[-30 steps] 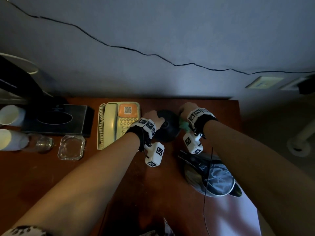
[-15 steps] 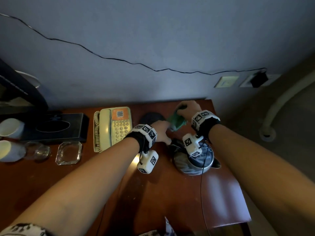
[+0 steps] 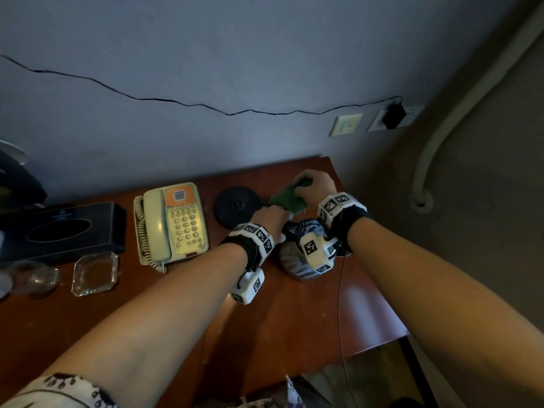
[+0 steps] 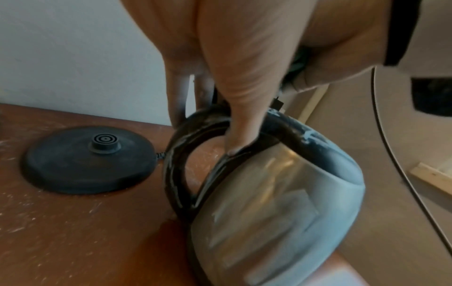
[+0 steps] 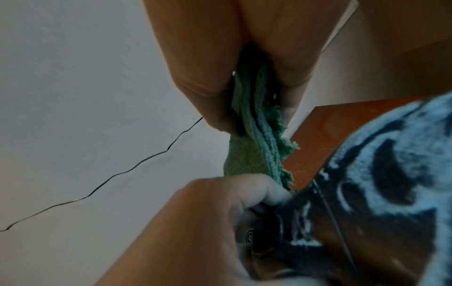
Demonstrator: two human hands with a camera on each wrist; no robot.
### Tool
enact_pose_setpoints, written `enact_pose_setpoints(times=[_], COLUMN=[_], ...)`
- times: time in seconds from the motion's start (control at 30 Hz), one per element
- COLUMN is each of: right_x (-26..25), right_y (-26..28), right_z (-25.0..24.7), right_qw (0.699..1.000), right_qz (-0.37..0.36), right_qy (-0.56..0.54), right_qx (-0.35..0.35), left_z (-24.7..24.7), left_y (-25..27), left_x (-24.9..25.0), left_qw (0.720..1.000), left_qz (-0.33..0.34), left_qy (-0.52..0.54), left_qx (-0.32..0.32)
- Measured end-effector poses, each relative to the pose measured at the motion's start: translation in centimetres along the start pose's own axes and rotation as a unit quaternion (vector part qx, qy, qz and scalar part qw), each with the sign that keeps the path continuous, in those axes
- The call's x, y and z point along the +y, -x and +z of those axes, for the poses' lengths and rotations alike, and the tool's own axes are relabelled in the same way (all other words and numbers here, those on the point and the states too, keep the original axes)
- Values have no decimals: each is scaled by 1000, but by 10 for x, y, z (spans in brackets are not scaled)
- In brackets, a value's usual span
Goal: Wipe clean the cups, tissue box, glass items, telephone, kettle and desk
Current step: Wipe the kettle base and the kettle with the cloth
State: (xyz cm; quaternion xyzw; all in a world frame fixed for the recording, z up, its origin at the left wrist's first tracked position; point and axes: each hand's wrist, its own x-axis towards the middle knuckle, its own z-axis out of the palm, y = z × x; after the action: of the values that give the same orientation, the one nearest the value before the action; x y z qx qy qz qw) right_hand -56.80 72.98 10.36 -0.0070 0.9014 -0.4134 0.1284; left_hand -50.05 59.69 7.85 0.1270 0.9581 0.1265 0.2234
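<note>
The steel kettle point(image 3: 295, 265) stands tilted off its round black base point(image 3: 237, 204), near the desk's right end. My left hand point(image 3: 272, 214) grips the kettle's black handle point(image 4: 175, 164), fingers point(image 4: 234, 116) curled through the loop. Just behind it, above the back right corner, my right hand point(image 3: 315, 184) grips a bunched green cloth point(image 3: 290, 198). In the right wrist view the cloth point(image 5: 257, 135) hangs down to the left hand point(image 5: 220, 222) and the kettle's dark lid point(image 5: 391, 174). Whether the kettle's bottom touches the desk point(image 3: 294, 334) is hidden.
Left of the base lie a cream telephone point(image 3: 172, 222), a black tissue box point(image 3: 61, 231), a glass ashtray point(image 3: 94, 273) and a drinking glass point(image 3: 35, 276). A thin black cable point(image 3: 188, 105) runs along the wall to a plug point(image 3: 393, 116). The desk ends close right of the kettle.
My left hand left the black base and took hold of the kettle's handle. The right hand with the cloth moved off the base toward the back right corner. The view swung right.
</note>
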Motion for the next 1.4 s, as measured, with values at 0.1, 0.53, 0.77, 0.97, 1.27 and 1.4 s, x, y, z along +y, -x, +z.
enact_pose_setpoints(times=[0.1,0.53,0.77,0.97,1.27,1.4], right_x=[-3,-67,-94,-110,-101,-97], right_y=[9,69,119,155,176,174], right_z=[-1,66,127,163,169,164], right_qw=[1000,986,977,973,974,976], right_qz=[1,-35,9,26,8,3], right_qy=[-19,-154,-194,-205,-196,-192], right_qx=[13,-45,-83,-99,-116,-106], left_z=[3,9,36,61,80,55], left_y=[7,140,223,262,280,276], left_x=[-3,-98,-140,-159,-165,-157], left_qw=[1000,991,986,980,971,913], left_qz=[-3,-105,-142,-175,-187,-218], left_qy=[-4,60,62,71,125,291], left_qx=[9,59,60,68,84,187])
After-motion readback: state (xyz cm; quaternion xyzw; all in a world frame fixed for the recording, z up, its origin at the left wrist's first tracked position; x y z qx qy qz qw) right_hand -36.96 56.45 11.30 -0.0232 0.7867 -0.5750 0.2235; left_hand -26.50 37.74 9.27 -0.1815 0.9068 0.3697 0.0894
